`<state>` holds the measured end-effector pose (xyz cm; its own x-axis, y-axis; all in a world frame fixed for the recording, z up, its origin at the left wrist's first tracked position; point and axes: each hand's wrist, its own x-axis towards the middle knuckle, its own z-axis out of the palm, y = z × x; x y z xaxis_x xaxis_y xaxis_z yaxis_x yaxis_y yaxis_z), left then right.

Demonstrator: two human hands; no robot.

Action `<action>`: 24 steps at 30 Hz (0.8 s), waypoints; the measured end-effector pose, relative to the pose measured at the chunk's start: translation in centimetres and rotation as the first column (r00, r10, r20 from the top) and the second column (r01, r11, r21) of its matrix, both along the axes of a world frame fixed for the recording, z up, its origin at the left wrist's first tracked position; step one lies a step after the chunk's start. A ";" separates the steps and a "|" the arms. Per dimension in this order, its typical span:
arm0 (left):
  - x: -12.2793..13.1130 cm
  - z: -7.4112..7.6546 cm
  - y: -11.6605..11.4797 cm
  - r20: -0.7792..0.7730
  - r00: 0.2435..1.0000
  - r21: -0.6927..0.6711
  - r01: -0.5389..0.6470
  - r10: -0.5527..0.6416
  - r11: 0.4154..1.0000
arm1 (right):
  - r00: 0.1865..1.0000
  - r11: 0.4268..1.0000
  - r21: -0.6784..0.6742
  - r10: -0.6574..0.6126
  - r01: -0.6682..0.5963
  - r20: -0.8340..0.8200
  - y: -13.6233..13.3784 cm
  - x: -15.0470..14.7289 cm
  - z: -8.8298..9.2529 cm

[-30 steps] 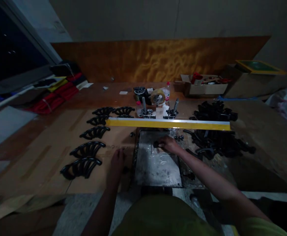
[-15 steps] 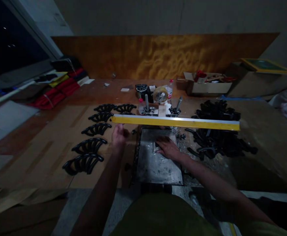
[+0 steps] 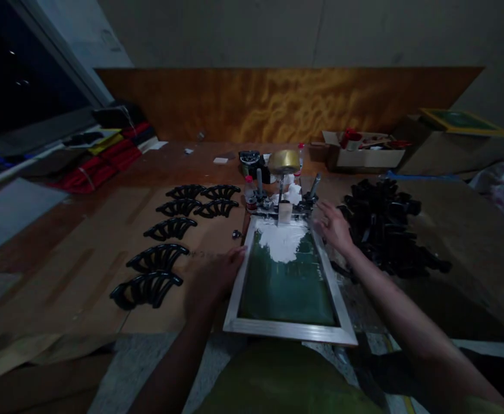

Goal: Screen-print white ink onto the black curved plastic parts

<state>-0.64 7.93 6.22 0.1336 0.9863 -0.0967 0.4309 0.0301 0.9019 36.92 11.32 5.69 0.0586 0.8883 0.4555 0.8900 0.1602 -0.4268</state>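
A screen-printing frame with an aluminium rim and green mesh lies flat in front of me, hinged at its far end in metal clamps. White ink is spread over the far part of the mesh. My left hand is on the frame's left rail, fingers curled over the edge. Beside the far right corner hovers my right hand, fingers spread and holding nothing. Black fan-shaped plastic parts lie in rows on cardboard to the left.
A heap of black parts lies right of the frame. Behind the clamps stand a tape roll and small bottles. A cardboard box and another framed screen sit at the back right, folded red cloth at the back left.
The frame, raised on edge before, has swung down flat over the metal plate. My left hand went to its left rail; my right hand left the plate and moved to the far right corner.
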 end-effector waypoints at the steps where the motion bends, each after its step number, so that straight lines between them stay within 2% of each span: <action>1: 0.2 -0.9 -0.4 0.018 1.000 -0.025 0.013 -0.012 1.000 | 0.997 0.998 0.015 0.064 -0.065 0.048 0.9 -1.5 0.6; 2: 0.4 -1.8 -0.7 0.053 0.999 -0.045 0.009 -0.007 0.999 | 0.987 0.992 0.002 0.124 -0.125 0.104 1.7 -3.2 1.0; 4: 1.0 -3.4 -0.8 0.123 0.992 -0.082 0.002 0.008 0.997 | 0.959 0.978 -0.106 0.197 -0.179 0.203 3.0 -6.4 1.6; 7: 1.4 -5.1 -0.5 0.201 0.980 -0.110 0.011 0.012 0.994 | 0.927 0.921 -0.370 0.238 -0.121 0.291 3.7 -8.9 2.0; 9: 1.4 -5.9 -0.2 0.220 0.975 -0.112 0.018 0.007 0.994 | 0.913 0.876 -0.478 0.249 -0.069 0.324 3.3 -9.3 2.2; 13: 1.1 -6.9 -0.1 0.249 0.968 -0.144 0.006 0.031 0.989 | 0.896 0.881 -0.472 0.196 0.017 0.399 1.5 -9.3 1.9; 15: 1.0 -7.3 -0.2 0.269 0.963 -0.155 0.012 0.031 0.988 | 0.888 0.889 -0.458 0.206 0.006 0.411 0.4 -9.7 1.2; 18: 1.1 -7.6 -0.2 0.281 0.959 -0.160 0.014 0.032 0.987 | 0.850 0.874 -0.448 0.372 -0.186 0.373 -1.8 -10.4 -0.2; 20: 1.2 -7.6 -0.1 0.278 0.959 -0.177 0.002 0.048 0.984 | 0.791 0.831 -0.431 0.509 -0.351 0.339 -3.2 -10.4 -0.8; 22: 1.2 -7.4 -0.1 0.263 0.963 -0.190 -0.015 0.066 0.982 | 0.736 0.778 -0.421 0.606 -0.467 0.303 -4.2 -9.9 -0.8; 24: 1.2 -7.1 -0.2 0.232 0.970 -0.186 -0.029 0.073 0.982 | 0.717 0.737 -0.440 0.650 -0.514 0.252 -4.2 -9.3 -0.2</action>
